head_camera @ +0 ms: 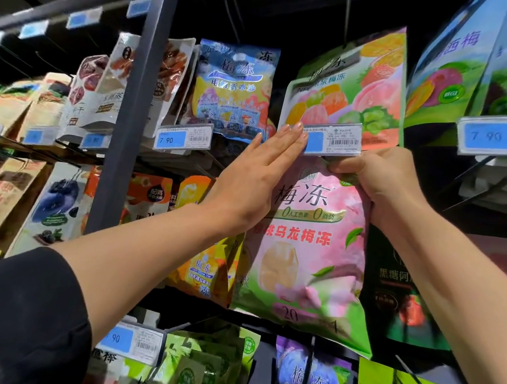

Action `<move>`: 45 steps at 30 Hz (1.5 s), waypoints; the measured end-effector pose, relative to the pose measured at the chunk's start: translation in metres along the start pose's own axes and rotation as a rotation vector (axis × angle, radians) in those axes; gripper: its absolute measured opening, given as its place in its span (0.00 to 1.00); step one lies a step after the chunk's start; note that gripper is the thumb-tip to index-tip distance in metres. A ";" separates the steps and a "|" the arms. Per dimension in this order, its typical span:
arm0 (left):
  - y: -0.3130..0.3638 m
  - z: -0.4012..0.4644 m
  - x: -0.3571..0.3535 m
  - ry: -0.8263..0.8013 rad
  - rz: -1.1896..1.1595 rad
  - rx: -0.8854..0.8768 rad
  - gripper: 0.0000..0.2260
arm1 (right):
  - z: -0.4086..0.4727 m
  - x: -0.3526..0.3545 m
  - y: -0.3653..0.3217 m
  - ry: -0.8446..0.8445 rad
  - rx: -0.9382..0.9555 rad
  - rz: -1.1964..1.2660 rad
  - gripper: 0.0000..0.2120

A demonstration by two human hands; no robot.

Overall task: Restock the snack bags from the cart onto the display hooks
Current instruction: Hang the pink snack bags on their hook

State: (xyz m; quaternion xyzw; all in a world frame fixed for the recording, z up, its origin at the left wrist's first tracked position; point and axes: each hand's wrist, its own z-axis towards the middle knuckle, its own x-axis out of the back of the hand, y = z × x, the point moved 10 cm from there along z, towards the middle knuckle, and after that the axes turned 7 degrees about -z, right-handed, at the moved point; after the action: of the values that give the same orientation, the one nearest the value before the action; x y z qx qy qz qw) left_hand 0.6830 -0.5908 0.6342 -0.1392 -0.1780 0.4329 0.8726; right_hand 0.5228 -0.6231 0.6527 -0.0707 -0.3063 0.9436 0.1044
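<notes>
A tall dark metal display rack (137,92) fills the view, its upright post standing left of centre and rows of hanging snack packets spreading to both sides. The largest single packet is the glossy pink-and-green plastic snack bag (308,254) printed with peach blossoms, which hangs just right of centre, below a small clear plastic price tag holder (333,139) with a blue label and barcode. Above that holder hangs a green-and-peach fruit jelly bag (366,88), and to its left a blue plastic jelly bag (233,89) with a second tag reading 7 90 below it. Brown and white paper-look dried fruit pouches (100,88) crowd the far left of the rack, and dark green packets (398,288) sit to the right of the pink bag.

The right hand (372,176) has its fingers curled around the top right corner of the pink-and-green bag, pinching it directly under the price tag holder, so the bag's body hangs down and to the left of the grip. The left hand (264,168) is flat, fingers straight and together, its fingertips touching the left end of the price tag holder while the palm lies over the bag's upper left edge. A black sleeve (14,316) covers the left upper arm, near the lower left corner.
</notes>
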 end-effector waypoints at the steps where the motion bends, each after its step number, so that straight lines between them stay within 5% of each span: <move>1: 0.000 0.000 0.000 -0.004 0.000 0.001 0.35 | 0.001 0.001 -0.002 0.018 0.021 -0.043 0.14; 6: 0.002 -0.001 -0.001 -0.017 0.004 -0.009 0.36 | -0.002 0.007 -0.023 0.141 0.233 -0.422 0.12; 19: 0.001 -0.003 -0.004 -0.017 0.010 0.032 0.38 | 0.020 0.012 0.033 0.127 0.115 -0.502 0.03; 27: 0.003 -0.008 -0.008 -0.029 -0.010 0.047 0.32 | 0.031 0.029 0.073 0.174 0.059 -0.456 0.12; 32: 0.020 -0.015 -0.011 -0.151 -0.043 0.168 0.39 | 0.004 0.058 0.071 0.207 -0.015 -0.557 0.21; 37: 0.081 -0.051 -0.028 -0.131 -0.252 0.312 0.32 | -0.066 0.111 0.049 0.196 -0.079 -0.687 0.24; 45: 0.309 -0.039 -0.055 -0.160 -0.840 0.254 0.22 | -0.189 0.261 -0.023 0.224 -0.056 -1.027 0.21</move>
State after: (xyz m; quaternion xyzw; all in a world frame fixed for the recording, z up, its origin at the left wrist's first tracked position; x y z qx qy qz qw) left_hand 0.4502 -0.4575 0.4658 0.0878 -0.2316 0.0686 0.9664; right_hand 0.3113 -0.4358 0.4968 -0.0145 -0.3136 0.7489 0.5836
